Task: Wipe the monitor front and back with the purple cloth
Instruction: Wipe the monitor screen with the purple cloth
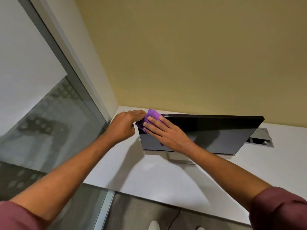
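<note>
Purple cloth, soft woven fabric, bunched and creased; lies over the upper left corner of the monitor, partly on the screen face and partly lapped over the top edge; judged to be placed there to start the front wipe at a corner.

Right hand: fingers straight and spread flat on the cloth, pressing it against the monitor's glass; not clenched; flat contact likely gives even pressure.

Left hand: fingers and thumb curled round the monitor's upper left corner, beside the cloth; whether on bare bezel or on a fold of fabric cannot be told; probably steadying the panel against the push.

Monitor: thin flat panel, glossy dark screen, unlit, black rim, tilted back; rear face not visible, so the back wipe cannot be judged.

Desk: smooth matt white top beneath the monitor.

Stand: pale, squared, under the monitor's lower edge.

Metal cable hatch: brushed grey, set in the desk at the monitor's right end.
</note>
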`<state>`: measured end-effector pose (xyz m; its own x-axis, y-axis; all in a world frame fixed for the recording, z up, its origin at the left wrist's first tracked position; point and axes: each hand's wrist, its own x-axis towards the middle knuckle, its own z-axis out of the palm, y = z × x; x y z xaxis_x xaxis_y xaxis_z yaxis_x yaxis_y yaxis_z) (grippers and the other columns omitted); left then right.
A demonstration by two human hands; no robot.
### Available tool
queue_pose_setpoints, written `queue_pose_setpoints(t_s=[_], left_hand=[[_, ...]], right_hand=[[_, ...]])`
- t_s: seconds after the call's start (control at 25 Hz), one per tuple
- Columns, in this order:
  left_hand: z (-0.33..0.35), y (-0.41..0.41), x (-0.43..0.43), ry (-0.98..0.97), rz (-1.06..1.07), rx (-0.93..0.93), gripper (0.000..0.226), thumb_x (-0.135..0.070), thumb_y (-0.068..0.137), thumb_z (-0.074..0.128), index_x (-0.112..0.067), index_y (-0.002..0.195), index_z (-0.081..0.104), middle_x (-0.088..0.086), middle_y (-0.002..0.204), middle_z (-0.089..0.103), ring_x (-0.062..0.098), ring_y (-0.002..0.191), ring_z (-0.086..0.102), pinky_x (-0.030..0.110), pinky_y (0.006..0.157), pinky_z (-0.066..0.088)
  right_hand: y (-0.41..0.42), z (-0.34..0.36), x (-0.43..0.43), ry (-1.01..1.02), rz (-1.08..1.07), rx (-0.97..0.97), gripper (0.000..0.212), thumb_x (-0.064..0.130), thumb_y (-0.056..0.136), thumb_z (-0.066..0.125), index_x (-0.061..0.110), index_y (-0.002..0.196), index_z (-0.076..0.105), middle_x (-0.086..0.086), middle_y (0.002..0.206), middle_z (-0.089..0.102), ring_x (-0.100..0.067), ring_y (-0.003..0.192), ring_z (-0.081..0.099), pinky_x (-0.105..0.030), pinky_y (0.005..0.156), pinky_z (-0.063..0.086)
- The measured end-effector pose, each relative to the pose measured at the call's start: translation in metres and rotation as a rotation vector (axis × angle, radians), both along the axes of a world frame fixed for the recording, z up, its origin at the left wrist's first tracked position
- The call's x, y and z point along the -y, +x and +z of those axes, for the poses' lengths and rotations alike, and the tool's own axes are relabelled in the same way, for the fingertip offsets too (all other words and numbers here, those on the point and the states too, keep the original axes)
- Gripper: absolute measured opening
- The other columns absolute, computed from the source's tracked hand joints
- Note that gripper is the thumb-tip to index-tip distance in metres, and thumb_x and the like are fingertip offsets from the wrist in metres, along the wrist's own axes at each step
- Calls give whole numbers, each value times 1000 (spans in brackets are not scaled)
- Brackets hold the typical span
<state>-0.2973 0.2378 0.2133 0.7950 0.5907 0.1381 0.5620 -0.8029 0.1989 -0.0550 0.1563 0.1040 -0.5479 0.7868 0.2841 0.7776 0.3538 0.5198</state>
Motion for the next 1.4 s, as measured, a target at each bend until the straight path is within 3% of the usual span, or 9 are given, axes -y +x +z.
queue_pose_setpoints(t_s=[0.24, 0.32, 0.52, 0.68, 0.88, 1.08, 1.2, 1.28, 1.4], left_hand=[[-11, -4, 5, 7, -12, 48, 95, 16, 67, 40, -32, 149, 51, -15, 134, 59, 19, 117, 63, 40, 77, 60], [-14, 1, 9, 29, -29, 36, 100, 19, 68, 41, -30, 155, 46, -13, 136, 54, 18, 120, 59, 40, 70, 59], [-21, 6, 9, 33, -25, 44, 101, 25, 63, 41, -18, 153, 51, -8, 138, 54, 20, 125, 58, 33, 70, 57], [-26, 5, 5, 38, -21, 45, 102, 24, 62, 44, -20, 154, 50, -10, 145, 52, 21, 125, 61, 37, 68, 59], [-28, 6, 7, 40, -6, 50, 103, 24, 63, 47, -25, 154, 50, -15, 150, 51, 27, 97, 61, 28, 62, 51], [-29, 5, 7, 21, 17, 56, 103, 26, 65, 48, -26, 154, 51, -16, 153, 51, 36, 96, 66, 29, 72, 55], [-32, 3, 7, -22, 34, 74, 103, 27, 69, 47, -27, 156, 50, -14, 161, 49, 37, 114, 69, 46, 97, 60], [-35, 2, 4, -37, 22, 88, 103, 28, 70, 46, -26, 158, 48, -10, 165, 45, 20, 146, 52, 50, 112, 52], [-37, 0, 1, -41, 8, 104, 104, 28, 69, 43, -24, 159, 46, -7, 166, 42, 2, 157, 28, 49, 119, 46]], right_hand=[[-21, -38, -4, 201, -16, -229, 65, 7, 109, 43, 15, 171, 25, 1, 178, 23, -21, 164, 20, -48, 132, 20], [-28, -50, -5, 309, -118, -376, 73, 6, 105, 54, 13, 171, 23, -1, 179, 18, -22, 165, 15, -50, 133, 18], [-41, -76, 0, 460, -434, -684, 89, 10, 99, 51, 6, 171, -2, -11, 179, -15, -32, 166, -8, -58, 133, 6], [-29, -79, 6, 544, -674, -906, 93, 12, 98, 53, 8, 171, -5, -10, 179, -13, -34, 166, -8, -60, 133, 5], [11, -72, 21, 669, -908, -1122, 76, 9, 99, 51, -8, 165, 17, -30, 173, 21, -48, 162, 17, -58, 133, 13], [75, -71, 40, 854, -983, -1678, 80, -4, 96, 39, 2, 170, 10, -17, 180, 5, -27, 166, -2, -50, 136, 6], [101, -88, 49, 961, -1062, -2063, 72, 9, 104, 29, 15, 173, 6, -6, 181, 2, -25, 167, 3, -50, 136, 12], [115, -123, 53, 991, -1128, -2258, 70, 33, 105, 24, 24, 173, 8, -2, 181, 7, -27, 167, 13, -53, 134, 21], [97, -152, 61, 1028, -1150, -2547, 81, 75, 96, 29, 42, 169, 20, 0, 177, 26, -35, 157, 38, -57, 127, 37]])
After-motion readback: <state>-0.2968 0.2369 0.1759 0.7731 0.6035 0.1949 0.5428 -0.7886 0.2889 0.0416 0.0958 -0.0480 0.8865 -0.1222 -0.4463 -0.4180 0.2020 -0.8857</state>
